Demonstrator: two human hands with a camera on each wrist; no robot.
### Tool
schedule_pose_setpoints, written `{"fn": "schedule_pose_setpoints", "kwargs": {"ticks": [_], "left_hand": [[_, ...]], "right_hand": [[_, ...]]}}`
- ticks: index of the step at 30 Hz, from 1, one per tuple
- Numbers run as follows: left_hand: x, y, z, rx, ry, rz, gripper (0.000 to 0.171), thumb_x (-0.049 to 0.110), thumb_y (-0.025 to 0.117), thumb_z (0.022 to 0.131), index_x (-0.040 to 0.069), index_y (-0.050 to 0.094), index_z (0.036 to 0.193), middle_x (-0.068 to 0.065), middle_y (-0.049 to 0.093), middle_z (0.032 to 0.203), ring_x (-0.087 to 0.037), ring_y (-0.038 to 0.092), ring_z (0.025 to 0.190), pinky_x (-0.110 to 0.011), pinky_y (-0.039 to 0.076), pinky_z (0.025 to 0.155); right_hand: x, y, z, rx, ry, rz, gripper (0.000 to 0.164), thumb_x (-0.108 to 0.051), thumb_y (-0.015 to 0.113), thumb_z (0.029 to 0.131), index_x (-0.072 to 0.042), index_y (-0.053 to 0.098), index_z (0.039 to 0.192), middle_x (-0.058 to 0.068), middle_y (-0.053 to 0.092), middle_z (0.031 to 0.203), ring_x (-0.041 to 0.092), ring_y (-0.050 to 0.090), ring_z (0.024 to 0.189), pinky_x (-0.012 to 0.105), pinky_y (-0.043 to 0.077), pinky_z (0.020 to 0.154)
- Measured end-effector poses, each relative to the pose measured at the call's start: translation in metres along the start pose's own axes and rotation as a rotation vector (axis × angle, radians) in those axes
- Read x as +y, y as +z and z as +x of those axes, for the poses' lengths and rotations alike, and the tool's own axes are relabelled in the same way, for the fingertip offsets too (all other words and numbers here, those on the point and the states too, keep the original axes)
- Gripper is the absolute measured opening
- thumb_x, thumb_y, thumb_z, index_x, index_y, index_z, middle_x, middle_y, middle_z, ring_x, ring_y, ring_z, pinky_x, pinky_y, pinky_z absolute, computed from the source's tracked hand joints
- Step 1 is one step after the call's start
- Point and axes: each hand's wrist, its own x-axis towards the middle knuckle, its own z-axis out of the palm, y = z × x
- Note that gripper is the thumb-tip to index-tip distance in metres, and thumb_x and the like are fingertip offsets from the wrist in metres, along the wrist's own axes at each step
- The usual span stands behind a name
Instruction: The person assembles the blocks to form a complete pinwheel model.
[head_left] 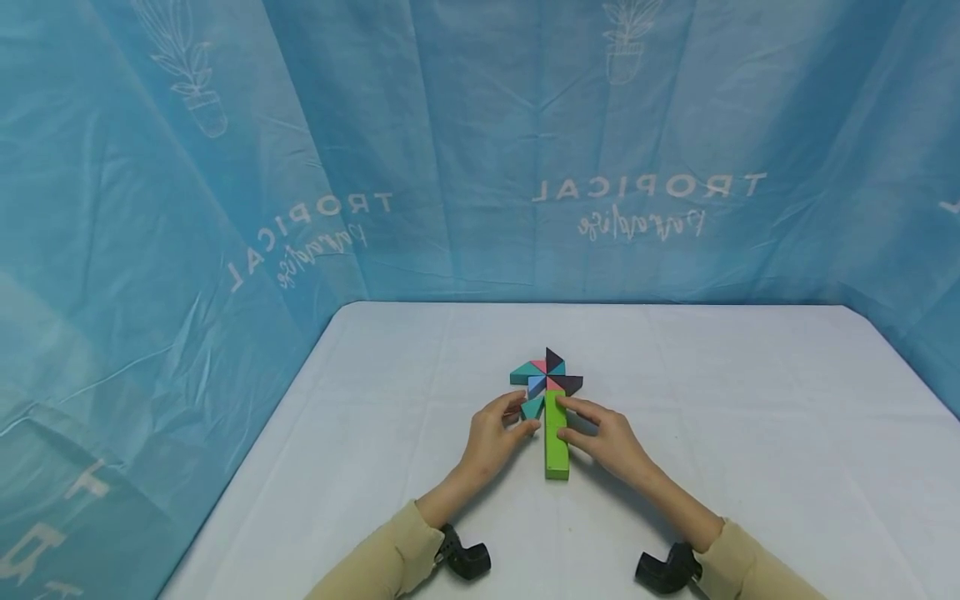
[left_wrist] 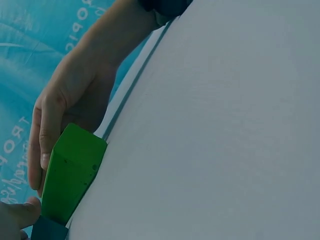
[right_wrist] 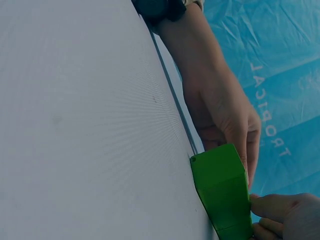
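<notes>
My left hand [head_left: 489, 437] pinches a teal triangular block [head_left: 533, 407] between thumb and fingers, close to the left side of a long green bar [head_left: 557, 454]. From the other side, my right hand [head_left: 611, 437] rests its index finger and thumb on that bar, the two fingertips spaced apart along it. Above the bar's far end lies a pinwheel of small blocks: dark triangles [head_left: 553, 361], a teal piece [head_left: 524, 372], a blue one [head_left: 536, 385] and pink ones. In the left wrist view the teal block [left_wrist: 49, 229] sits at the near end of the green bar [left_wrist: 75, 172].
A white cloth [head_left: 750, 433] covers the table. Blue printed curtains [head_left: 480, 150] rise behind the table and along its sides. Black wrist devices [head_left: 465, 557] are worn at both sleeve cuffs, close over the cloth.
</notes>
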Motion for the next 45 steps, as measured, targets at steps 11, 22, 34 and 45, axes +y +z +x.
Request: {"fn": "schedule_pose_setpoints", "kwargs": {"ticks": [11, 22, 34, 45], "left_hand": [[0.000, 0.006, 0.012, 0.003, -0.090, 0.180, 0.053, 0.030, 0.076, 0.078, -0.001, 0.061, 0.118, -0.012, 0.065, 0.108, -0.021, 0.065, 0.093, -0.027, 0.053, 0.077], [-0.001, 0.008, 0.015, 0.002, -0.088, 0.144, 0.050, 0.028, 0.075, 0.079, -0.003, 0.063, 0.117, -0.013, 0.069, 0.096, -0.017, 0.068, 0.080, -0.021, 0.053, 0.067], [-0.001, 0.009, 0.015, 0.024, -0.075, 0.088, 0.049, 0.025, 0.074, 0.080, -0.006, 0.062, 0.116, -0.017, 0.068, 0.102, -0.019, 0.069, 0.085, -0.019, 0.053, 0.068], [-0.005, 0.009, 0.020, 0.065, 0.009, 0.237, 0.049, 0.032, 0.076, 0.078, -0.002, 0.066, 0.111, -0.012, 0.069, 0.094, -0.017, 0.068, 0.081, -0.026, 0.055, 0.069]], "right_hand": [[0.001, 0.000, 0.000, -0.001, 0.004, 0.006, 0.051, -0.021, 0.073, 0.084, -0.008, 0.057, 0.131, 0.011, 0.055, 0.131, 0.034, 0.048, 0.122, 0.051, 0.041, 0.096], [0.001, -0.001, -0.002, 0.001, 0.009, 0.016, 0.052, -0.021, 0.074, 0.083, -0.009, 0.057, 0.131, 0.010, 0.055, 0.131, 0.033, 0.048, 0.122, 0.051, 0.042, 0.095], [0.002, 0.001, -0.002, 0.004, -0.005, 0.022, 0.052, -0.018, 0.075, 0.082, -0.008, 0.058, 0.130, 0.010, 0.056, 0.130, 0.032, 0.048, 0.123, 0.051, 0.042, 0.095], [0.000, 0.000, 0.000, 0.002, -0.001, 0.021, 0.052, -0.021, 0.074, 0.083, -0.009, 0.057, 0.131, 0.009, 0.055, 0.132, 0.032, 0.048, 0.122, 0.051, 0.042, 0.095]]}}
